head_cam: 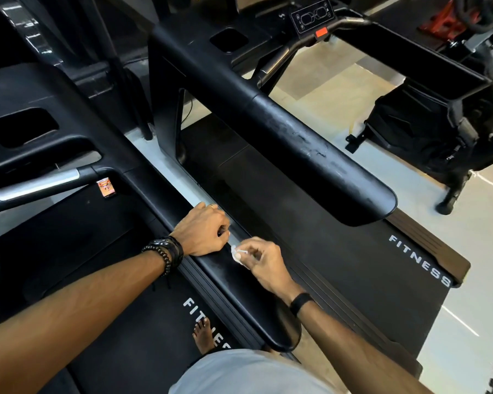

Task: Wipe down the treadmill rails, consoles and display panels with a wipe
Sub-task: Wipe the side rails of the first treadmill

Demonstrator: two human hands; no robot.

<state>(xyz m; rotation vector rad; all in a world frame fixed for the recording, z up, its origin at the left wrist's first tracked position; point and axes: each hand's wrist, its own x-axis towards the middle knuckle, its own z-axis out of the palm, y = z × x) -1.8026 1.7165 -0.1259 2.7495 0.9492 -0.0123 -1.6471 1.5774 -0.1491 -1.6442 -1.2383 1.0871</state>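
Nearest me I see a grey garment [239,373] at the bottom edge, and a bare foot [203,335] standing on the near treadmill's belt [120,322], beside the white "FITNESS" lettering. My two forearms reach forward over that belt to the near treadmill's right handrail [239,291], a long black padded rail running from the lower middle up toward the left. My right hand [264,261] pinches a small crumpled white wipe [237,253] between curled fingertips and thumb, the wipe touching the top of the rail; a black band [300,303] sits on that wrist. Just beyond, my left hand [204,231] rests on the same rail with fingers curled under; I cannot tell whether they hold anything. Beaded bracelets [165,255] ring that wrist. Farther off, the next treadmill's handrail [310,155] shows pale smears, and its console [313,17] with an orange-red tab lies at the top edge.
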